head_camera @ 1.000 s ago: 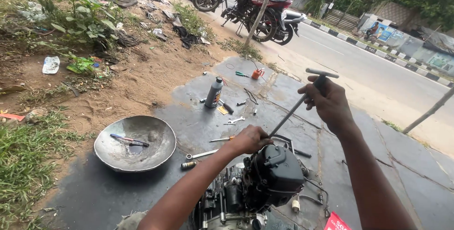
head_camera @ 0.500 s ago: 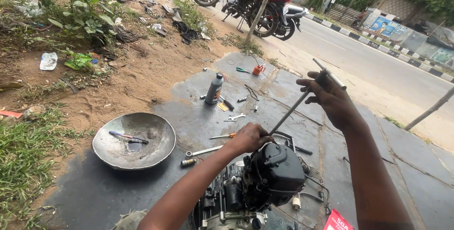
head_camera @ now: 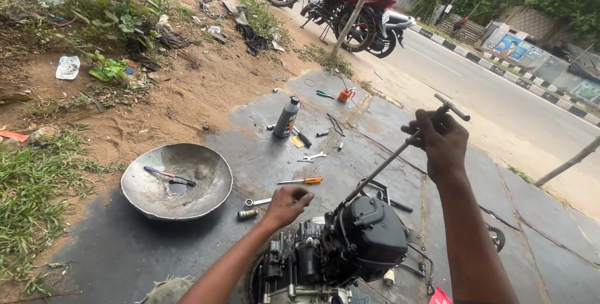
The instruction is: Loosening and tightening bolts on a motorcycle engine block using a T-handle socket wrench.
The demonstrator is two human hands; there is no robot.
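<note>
Engine (head_camera: 356, 248) sits low in my view on the dark oily slab (head_camera: 262, 154), one long T-handle wrench (head_camera: 400, 151) rising from it. My right hand (head_camera: 440, 144) is clenched around the wrench near its crossbar; my left hand (head_camera: 287, 204) rests half-curled on the engine's top, gripping nothing I can see. Beyond lie one orange-handled screwdriver (head_camera: 301, 181), one grey bottle (head_camera: 287, 118) standing upright, one metal bowl (head_camera: 176, 180), one small orange can (head_camera: 345, 95), and one blue rectangular sign (head_camera: 509, 46) across the road.
</note>
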